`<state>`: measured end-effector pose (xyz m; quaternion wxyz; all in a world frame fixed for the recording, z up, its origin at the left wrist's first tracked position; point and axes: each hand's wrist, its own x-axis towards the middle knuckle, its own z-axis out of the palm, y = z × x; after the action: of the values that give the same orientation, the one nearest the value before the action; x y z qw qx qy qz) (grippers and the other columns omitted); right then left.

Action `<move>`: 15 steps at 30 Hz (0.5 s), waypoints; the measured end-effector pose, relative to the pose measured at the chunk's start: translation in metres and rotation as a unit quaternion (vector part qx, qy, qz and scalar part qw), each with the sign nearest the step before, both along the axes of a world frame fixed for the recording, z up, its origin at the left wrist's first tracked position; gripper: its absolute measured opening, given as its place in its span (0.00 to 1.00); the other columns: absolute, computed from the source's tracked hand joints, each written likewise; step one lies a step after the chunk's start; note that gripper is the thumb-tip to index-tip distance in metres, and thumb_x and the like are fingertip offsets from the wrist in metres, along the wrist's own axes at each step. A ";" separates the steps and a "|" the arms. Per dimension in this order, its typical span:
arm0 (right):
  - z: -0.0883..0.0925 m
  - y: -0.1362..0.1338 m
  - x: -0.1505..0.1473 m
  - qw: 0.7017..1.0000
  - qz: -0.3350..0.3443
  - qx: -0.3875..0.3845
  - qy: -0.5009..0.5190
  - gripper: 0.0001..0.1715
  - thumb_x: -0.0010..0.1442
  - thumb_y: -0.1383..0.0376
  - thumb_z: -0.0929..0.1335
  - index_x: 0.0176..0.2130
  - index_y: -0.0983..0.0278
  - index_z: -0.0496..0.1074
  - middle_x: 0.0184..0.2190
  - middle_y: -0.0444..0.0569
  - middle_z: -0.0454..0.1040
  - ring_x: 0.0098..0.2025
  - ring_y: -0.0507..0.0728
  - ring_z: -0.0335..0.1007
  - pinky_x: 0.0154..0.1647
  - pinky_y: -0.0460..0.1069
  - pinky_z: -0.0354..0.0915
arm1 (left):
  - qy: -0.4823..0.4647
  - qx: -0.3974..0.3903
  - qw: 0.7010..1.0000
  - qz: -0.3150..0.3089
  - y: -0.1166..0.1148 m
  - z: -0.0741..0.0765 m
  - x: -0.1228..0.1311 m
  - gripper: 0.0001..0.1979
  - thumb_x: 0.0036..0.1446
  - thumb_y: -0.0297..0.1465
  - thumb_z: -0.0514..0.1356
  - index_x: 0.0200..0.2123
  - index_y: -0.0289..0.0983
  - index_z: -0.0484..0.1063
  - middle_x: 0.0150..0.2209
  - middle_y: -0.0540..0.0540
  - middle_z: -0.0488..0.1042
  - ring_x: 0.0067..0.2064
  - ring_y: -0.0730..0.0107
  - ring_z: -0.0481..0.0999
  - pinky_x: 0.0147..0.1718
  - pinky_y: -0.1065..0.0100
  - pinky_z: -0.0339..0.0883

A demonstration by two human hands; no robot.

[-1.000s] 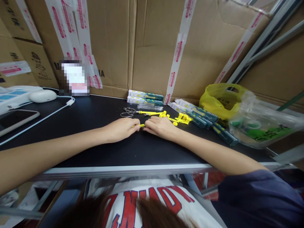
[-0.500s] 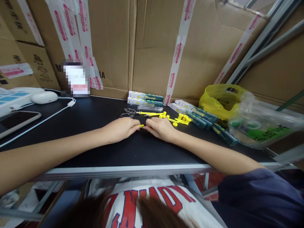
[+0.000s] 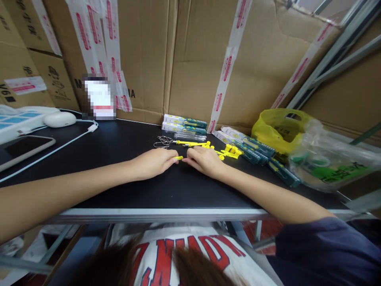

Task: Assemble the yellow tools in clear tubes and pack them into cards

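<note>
My left hand is closed in a pinch on a small yellow plastic piece, whose tip sticks out past the thumb towards the right. Facing it across a narrow gap, my right hand has its fingers curled together; what they hold, if anything, is hidden. Just beyond the hands lie a yellow rod with a metal end and some bent wire loops. Several yellow plastic parts are scattered behind and to the right of my right hand, which partly covers some of them.
Narrow white-and-green boxes lie at the back, with clear plastic sleeves before them. More boxes lie right, beside a yellow bag and a clear bag. Left are a phone and cable. Cardboard stands behind.
The view has shifted slightly, so the scene sits a little further right. Both hands keep nearly the same pose, the left still pinching the yellow piece.
</note>
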<state>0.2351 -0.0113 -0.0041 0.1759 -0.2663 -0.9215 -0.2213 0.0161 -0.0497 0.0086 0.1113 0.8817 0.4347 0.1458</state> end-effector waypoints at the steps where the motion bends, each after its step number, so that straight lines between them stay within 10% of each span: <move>1: 0.001 0.001 0.001 1.000 0.006 -0.004 -0.001 0.22 0.69 0.53 0.56 0.32 0.64 0.66 0.25 0.47 0.69 0.28 0.53 0.61 0.26 0.47 0.45 | -0.007 -0.007 1.000 -0.001 0.000 0.000 0.000 0.15 0.64 0.33 0.46 0.37 0.36 0.71 0.33 0.45 0.75 0.33 0.66 0.73 0.33 0.68 0.62; 15: 0.008 -0.001 0.004 0.996 0.051 -0.061 -0.030 0.11 0.67 0.60 0.60 0.35 0.63 0.65 0.28 0.46 0.69 0.30 0.52 0.62 0.28 0.45 0.50 | -0.046 -0.034 0.998 -0.011 0.004 -0.002 -0.003 0.15 0.62 0.34 0.49 0.38 0.36 0.73 0.33 0.45 0.77 0.36 0.65 0.75 0.36 0.69 0.63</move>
<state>0.2393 -0.0124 0.0037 0.1429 -0.2226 -0.9504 -0.1636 0.0135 -0.0454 0.0063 0.1627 0.8746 0.4238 0.1701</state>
